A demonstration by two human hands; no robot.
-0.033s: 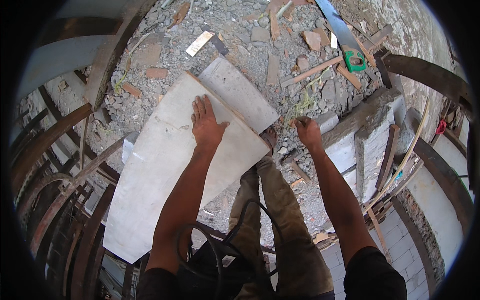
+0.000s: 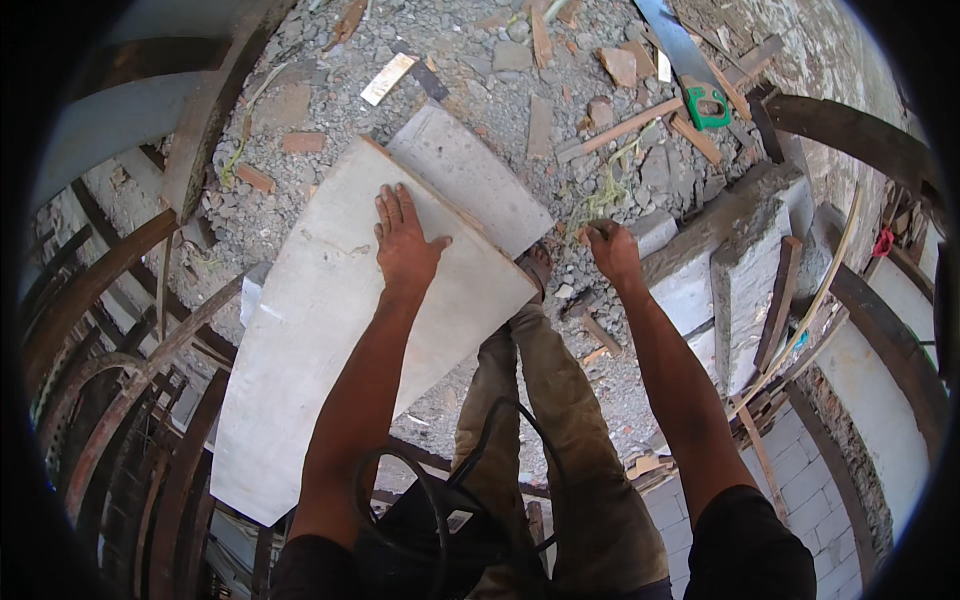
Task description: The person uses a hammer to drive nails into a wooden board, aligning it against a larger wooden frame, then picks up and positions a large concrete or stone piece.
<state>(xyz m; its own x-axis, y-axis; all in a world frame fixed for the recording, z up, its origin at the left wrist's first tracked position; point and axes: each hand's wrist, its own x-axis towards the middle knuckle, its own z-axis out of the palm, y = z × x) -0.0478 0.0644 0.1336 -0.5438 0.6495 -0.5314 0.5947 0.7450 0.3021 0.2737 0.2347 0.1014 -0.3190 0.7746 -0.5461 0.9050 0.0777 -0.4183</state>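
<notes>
My left hand [image 2: 407, 245] lies flat with fingers stretched out on a large pale board [image 2: 290, 330], near its far end. The board has a thin brownish edge and slants across a grey concrete block [image 2: 470, 180], covering part of it. To the right, my right hand [image 2: 614, 252] is closed with thumb and fingers pinched together, above the rubble next to some pale green strands [image 2: 604, 200]. Whatever may be between those fingers is too small to make out. One foot [image 2: 537, 270] shows beside the board's right corner.
Broken stone and wood scraps cover the ground [image 2: 460, 60]. A handsaw with a green handle [image 2: 707, 107] lies at the far right. Large concrete blocks [image 2: 745, 270] stand right of my right hand. Dark curved beams [image 2: 90, 270] crowd the left side. A black cable [image 2: 440, 510] hangs near my legs.
The whole view has shifted slightly. My left hand stays flat on the board and my right hand stays pinched in about the same place.
</notes>
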